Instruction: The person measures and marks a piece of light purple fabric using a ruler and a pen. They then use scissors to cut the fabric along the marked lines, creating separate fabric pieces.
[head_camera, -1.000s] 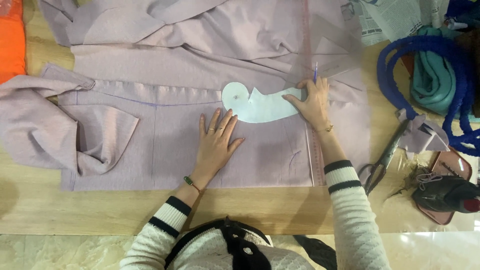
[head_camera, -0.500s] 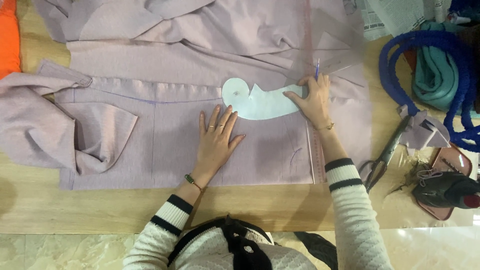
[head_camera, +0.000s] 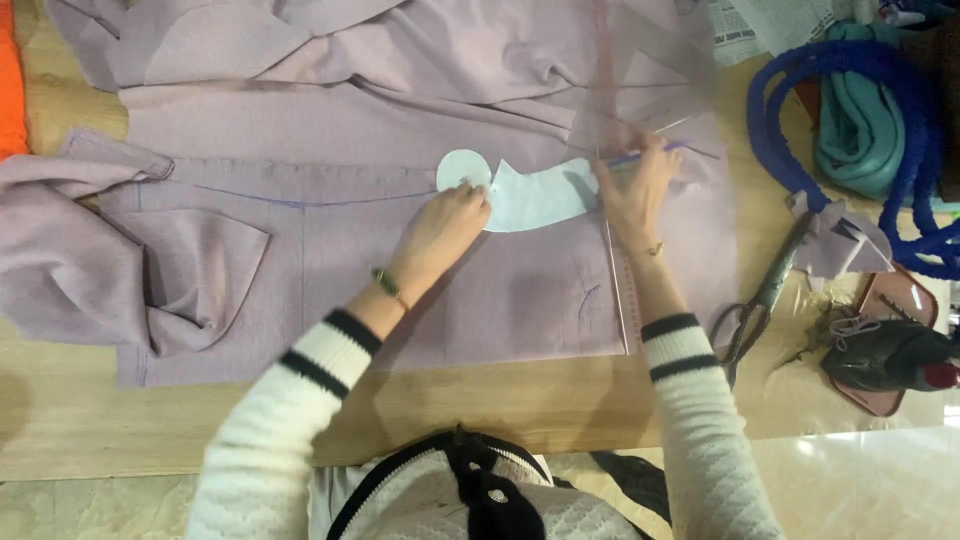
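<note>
— White paper pattern (head_camera: 535, 195)?
— Lying flat on the mauve fabric (head_camera: 400, 270), about mid-scene, round lobe to the left, curved tail running right.

— Left hand (head_camera: 445, 225)?
— Resting on the pattern's left part, just below the round lobe, fingers loosely curled and pressing down; nothing gripped. Dark band at the wrist.

— Right hand (head_camera: 635, 190)?
— Set on the pattern's right end, fingers pinched narrow around a thin blue-purple marking pencil (head_camera: 655, 153), tip pointing right and slightly far. Thin bracelet at the wrist.

— Anything over the cloth there?
— Clear ruler (head_camera: 615, 260), running near-to-far across the fabric, passing under the right hand. Faint drawn line across the fabric to the left of the pattern.

— Fabric itself?
— Spread flat in the middle, bunched in folds at the left and along the far edge. Lying on a wooden counter (head_camera: 560, 400).

— Further right?
— Dark scissors (head_camera: 760, 305) on the counter just past the fabric's right edge, blades pointing far. Small mauve scrap (head_camera: 845, 245) beside them. Thick blue cord (head_camera: 905, 150) looped around a teal cloth (head_camera: 865, 130) at the far right. Dark red iron (head_camera: 885, 355) on a tray at the near right, with a tangle of threads close by.

— Far left?
— Orange cloth (head_camera: 10, 75) at the edge.

— Sleeves?
— White knit with dark stripes at both cuffs.
</note>
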